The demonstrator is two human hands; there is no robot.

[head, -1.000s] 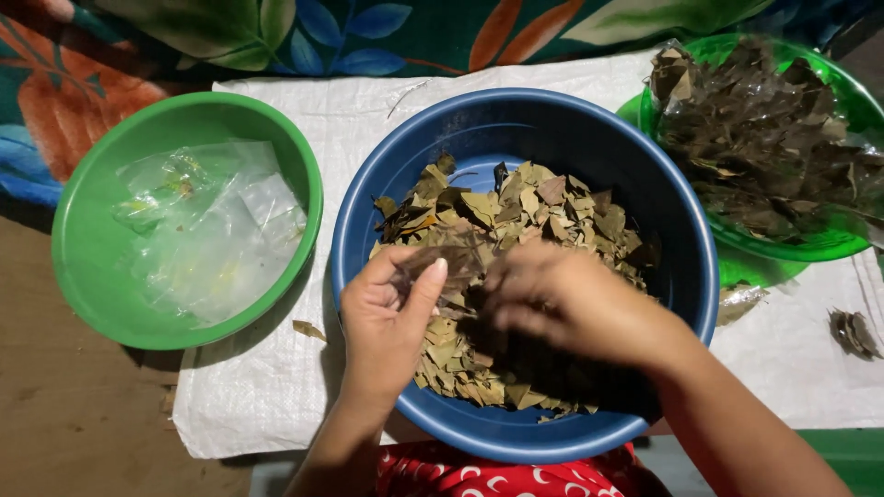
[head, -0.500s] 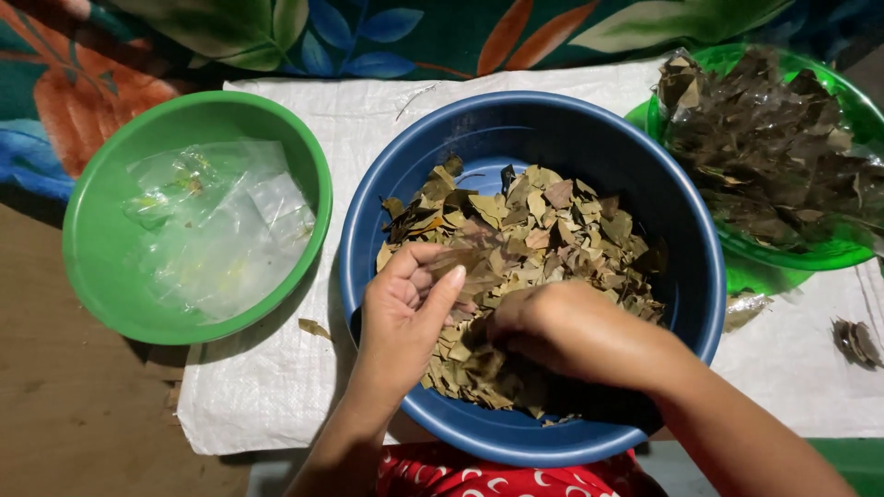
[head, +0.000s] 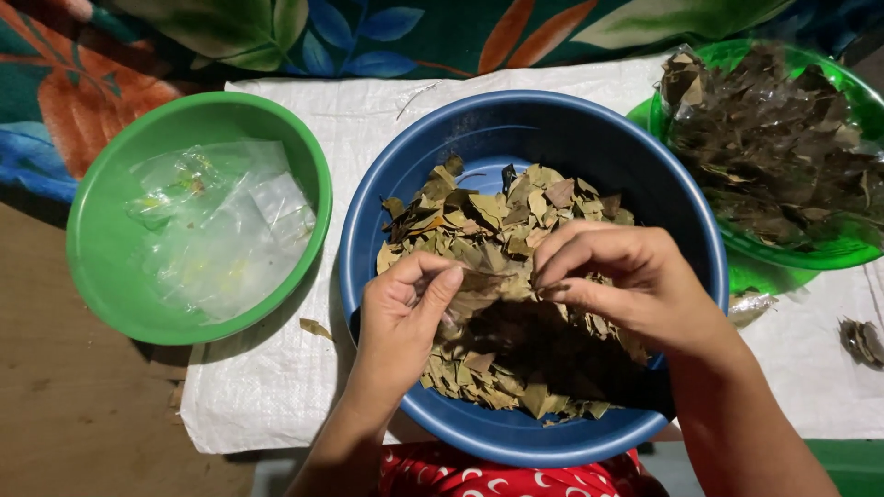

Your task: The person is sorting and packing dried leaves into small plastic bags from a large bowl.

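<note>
since half a second ago, right hand (head: 635, 281) has risen off the dried leaves (head: 502, 230) in the blue basin (head: 552, 124); both hands' fingers pinch one brown leaf (head: 488, 283) above them, left hand (head: 405, 308) beside. green bowl (head: 101, 248) holds clear bags (head: 216, 230).

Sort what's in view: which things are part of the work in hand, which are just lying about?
In hand: left hand, right hand, dried leaf, blue basin.

Lying about: green bowl, clear plastic bags, green basin of darker leaves, white woven sack.
</note>
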